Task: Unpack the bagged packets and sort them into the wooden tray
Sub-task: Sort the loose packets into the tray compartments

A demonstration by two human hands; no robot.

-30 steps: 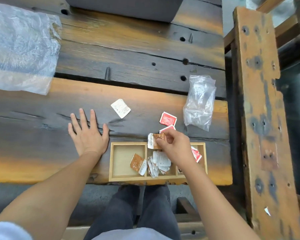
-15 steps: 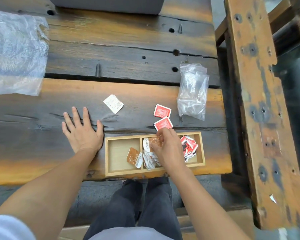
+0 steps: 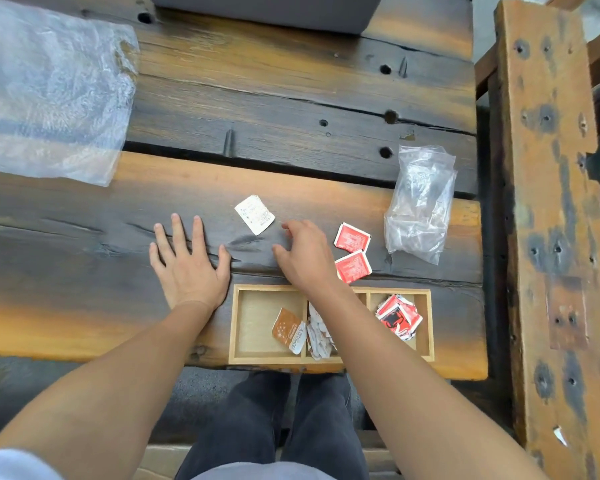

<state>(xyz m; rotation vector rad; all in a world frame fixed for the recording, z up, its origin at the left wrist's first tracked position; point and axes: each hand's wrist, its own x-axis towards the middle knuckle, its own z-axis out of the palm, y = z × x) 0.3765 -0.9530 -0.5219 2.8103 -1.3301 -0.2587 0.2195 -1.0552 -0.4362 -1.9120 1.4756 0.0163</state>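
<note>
The wooden tray with three compartments sits at the table's near edge. Its left compartment holds a brown packet, the middle one white packets, the right one red packets. A white packet lies on the table beyond the tray, and two red packets lie to its right. My right hand hovers open and empty between them, fingers spread toward the white packet. My left hand rests flat on the table left of the tray.
A small crumpled clear bag lies right of the red packets. A large clear plastic sheet covers the far left. A grey box stands at the back edge. A rusty wooden beam runs along the right side.
My right hand let go of the packet it held over the tray's middle compartment and moved up and left toward the white packet, now empty. My left hand stayed flat.
</note>
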